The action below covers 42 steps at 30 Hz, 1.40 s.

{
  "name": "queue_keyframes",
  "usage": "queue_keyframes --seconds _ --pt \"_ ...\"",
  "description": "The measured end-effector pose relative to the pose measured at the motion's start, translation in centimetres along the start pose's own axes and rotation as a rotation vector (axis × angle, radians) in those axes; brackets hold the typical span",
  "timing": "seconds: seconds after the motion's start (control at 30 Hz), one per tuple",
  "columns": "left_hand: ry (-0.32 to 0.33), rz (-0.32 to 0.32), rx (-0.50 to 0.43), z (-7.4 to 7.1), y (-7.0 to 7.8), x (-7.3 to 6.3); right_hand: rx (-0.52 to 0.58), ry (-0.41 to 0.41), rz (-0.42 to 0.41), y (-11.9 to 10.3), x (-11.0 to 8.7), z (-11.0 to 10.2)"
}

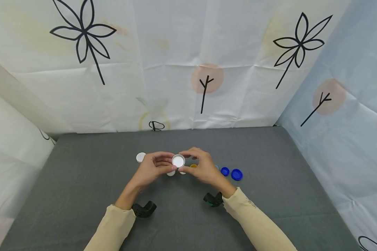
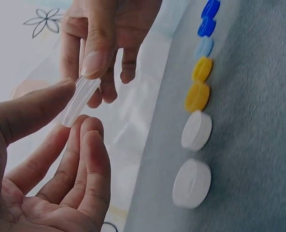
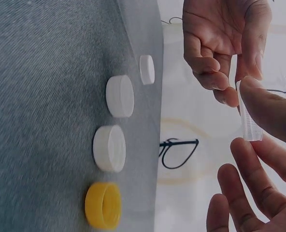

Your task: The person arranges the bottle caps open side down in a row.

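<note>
Between my two hands, raised above the grey table, is a translucent white bottle cap (image 1: 178,161), its round face turned toward the head camera. My left hand (image 1: 151,167) pinches its left side between thumb and fingertips, the other fingers loosely bent. From the opposite side my right hand (image 1: 204,168) pinches the rim with thumb and fingers. Edge-on in the right wrist view, the cap (image 3: 250,116) shows a finely ridged side. A white cap (image 1: 171,173) and a yellow cap (image 1: 193,166) lie beneath the hands, partly covered in the head view.
Bottle caps form a row on the grey table (image 1: 176,223). One white cap (image 1: 140,157) lies beyond my left hand. To the right are a light blue cap (image 2: 204,47) and two dark blue caps, the larger one (image 1: 237,174) outermost. A patterned white cloth (image 1: 172,97) hangs behind.
</note>
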State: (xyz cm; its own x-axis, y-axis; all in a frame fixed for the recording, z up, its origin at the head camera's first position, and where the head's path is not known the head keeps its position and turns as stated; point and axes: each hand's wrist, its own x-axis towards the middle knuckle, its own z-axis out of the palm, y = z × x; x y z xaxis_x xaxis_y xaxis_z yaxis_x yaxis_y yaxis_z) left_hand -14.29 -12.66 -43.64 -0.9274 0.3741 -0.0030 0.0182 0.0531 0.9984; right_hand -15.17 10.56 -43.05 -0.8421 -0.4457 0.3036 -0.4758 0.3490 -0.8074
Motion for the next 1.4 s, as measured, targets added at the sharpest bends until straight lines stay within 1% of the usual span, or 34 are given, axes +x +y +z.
queue_keyframes --seconds 0.13,0.3,0.47,0.7,0.9,1.03,1.17,1.27,1.4 --pt "-0.006 0.005 -0.017 0.9 0.0 0.5 -0.008 0.013 -0.001 -0.1 -0.6 -0.9" --pt "-0.003 -0.018 -0.025 2.1 0.1 1.1 -0.022 0.029 -0.011 0.1 -1.2 -1.7" --pt "0.007 -0.018 -0.044 2.9 0.4 1.5 0.009 0.026 0.024 0.2 -1.5 -2.4" --pt "0.019 -0.022 -0.069 3.5 0.7 1.7 0.014 0.005 0.046 0.3 -1.8 -3.1" --pt "0.019 -0.026 -0.074 3.8 0.8 1.6 0.083 -0.038 0.091 0.5 -1.9 -3.5" --pt "0.02 -0.011 -0.061 3.8 0.9 1.5 0.123 -0.05 0.111 0.7 -2.0 -3.7" --pt "0.024 0.023 -0.03 3.8 0.8 1.5 0.154 -0.058 0.157 0.8 -2.0 -3.9" --pt "0.033 0.052 -0.01 3.8 0.7 1.6 0.204 -0.072 0.193 0.7 -1.9 -4.0" --pt "0.043 0.077 -0.015 3.8 0.7 1.7 0.262 -0.069 0.225 0.6 -1.8 -4.1"
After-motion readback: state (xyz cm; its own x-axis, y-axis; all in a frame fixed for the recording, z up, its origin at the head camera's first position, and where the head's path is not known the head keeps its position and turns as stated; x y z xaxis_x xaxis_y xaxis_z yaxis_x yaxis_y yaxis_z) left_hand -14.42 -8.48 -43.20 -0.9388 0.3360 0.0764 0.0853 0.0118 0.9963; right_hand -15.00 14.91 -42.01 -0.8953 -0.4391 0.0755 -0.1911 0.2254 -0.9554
